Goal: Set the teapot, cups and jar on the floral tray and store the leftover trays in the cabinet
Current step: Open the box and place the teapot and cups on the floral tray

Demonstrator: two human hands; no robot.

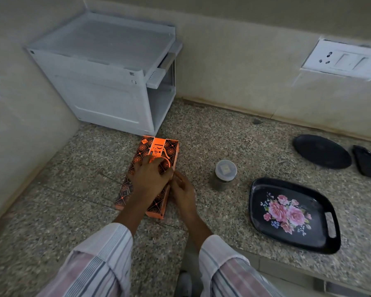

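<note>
An orange and black patterned box (pixel 169 150) lies flat on the speckled stone counter (pixel 223 133). My left hand (pixel 151 177) rests palm down on its lid. My right hand (pixel 183 194) touches the box's right side edge, fingers curled at the flap. A small glass jar (pixel 224 174) with a clear lid stands to the right of the box. The black floral tray (pixel 321 239) with pink roses lies empty at the right. A round black tray (pixel 321 151) and part of another black tray (pixel 368 162) lie behind it. No teapot or cups are visible.
A white plastic cabinet (pixel 107 82) stands in the back left corner, its open side facing right. A wall socket and switch plate (pixel 341 60) sits on the back wall. The counter's front edge runs along the lower right.
</note>
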